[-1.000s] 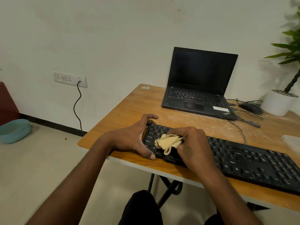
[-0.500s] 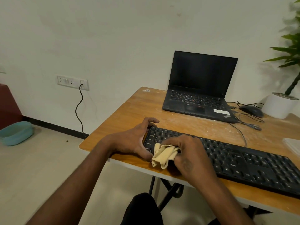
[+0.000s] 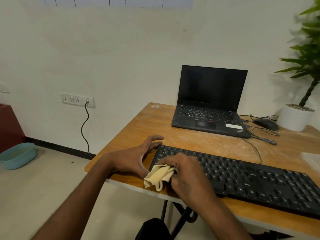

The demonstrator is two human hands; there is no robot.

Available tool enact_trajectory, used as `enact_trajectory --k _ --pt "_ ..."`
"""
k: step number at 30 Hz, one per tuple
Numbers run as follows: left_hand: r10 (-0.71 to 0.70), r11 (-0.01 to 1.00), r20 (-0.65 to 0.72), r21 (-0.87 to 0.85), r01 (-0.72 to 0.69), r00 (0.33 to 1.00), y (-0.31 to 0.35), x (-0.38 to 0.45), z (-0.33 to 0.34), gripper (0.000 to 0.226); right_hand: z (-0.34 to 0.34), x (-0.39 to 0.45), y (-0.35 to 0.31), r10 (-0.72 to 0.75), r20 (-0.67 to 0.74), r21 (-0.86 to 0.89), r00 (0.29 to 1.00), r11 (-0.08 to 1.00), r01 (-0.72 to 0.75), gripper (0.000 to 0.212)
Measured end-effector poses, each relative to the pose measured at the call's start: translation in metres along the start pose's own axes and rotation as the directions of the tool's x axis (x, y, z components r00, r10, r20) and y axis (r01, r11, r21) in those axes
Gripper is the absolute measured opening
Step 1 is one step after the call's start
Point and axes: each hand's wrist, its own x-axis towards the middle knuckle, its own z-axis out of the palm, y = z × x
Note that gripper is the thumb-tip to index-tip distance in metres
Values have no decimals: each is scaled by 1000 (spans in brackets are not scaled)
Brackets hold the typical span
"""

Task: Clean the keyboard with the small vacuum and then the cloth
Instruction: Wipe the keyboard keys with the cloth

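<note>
- At the keyboard's left end: right hand, fingers clenched on the bunched cloth.
- Left hand, fingers relaxed, braces the keyboard's edge; wipe best in short, light row-wise strokes.

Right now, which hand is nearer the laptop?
Left. The left hand braces the keyboard's far-left corner, closer to the laptop; the right hand grips the cloth nearer the table's front edge.

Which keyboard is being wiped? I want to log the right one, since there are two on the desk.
The separate black keyboard at the near edge: the right hand holds the cloth on its left end. The laptop is untouched.
</note>
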Motion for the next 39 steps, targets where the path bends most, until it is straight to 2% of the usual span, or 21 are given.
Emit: enact_trajectory --k 5,9,13,18,23,26,28,32,34,39 --pt "4 1000 -10 3 -4 1000 0 -2 0 132 -7 15 5 14 110 82 994 996 -24 32" --pt "-16 1000 -34 -11 16 999 2 -5 2 129 -8 45 17 -24 3 9 1000 1000 24 40" --pt "-43 998 -37 -47 42 998 4 -6 4 126 -1 82 37 19 -77 -105 997 994 -27 40" --pt "-39 999 -60 -40 37 997 6 -7 5 129 3 79 32 19 -69 -144 997 989 -29 42" --pt "-15 1000 -70 -21 14 997 4 -5 5 131 2 28 7 -34 38 -23 999 999 35 29" --pt "-24 999 -76 -24 22 997 3 -3 5 131 -1 19 4 -7 113 67 994 998 0 27" --pt "-26 1000 -72 -20 24 997 3 -4 5 132 -3 27 9 1 112 93 994 996 -11 26" --pt "-53 998 -58 -39 51 997 4 -7 6 125 -1 55 20 46 22 -1 999 999 -46 34" --pt "-82 997 -64 -7 82 995 6 -7 5 120 1 71 29 64 -24 -64 998 996 -65 29" --pt "-105 994 -64 -19 104 992 3 -6 4 126 3 88 36 96 -42 -180 994 978 -102 22"
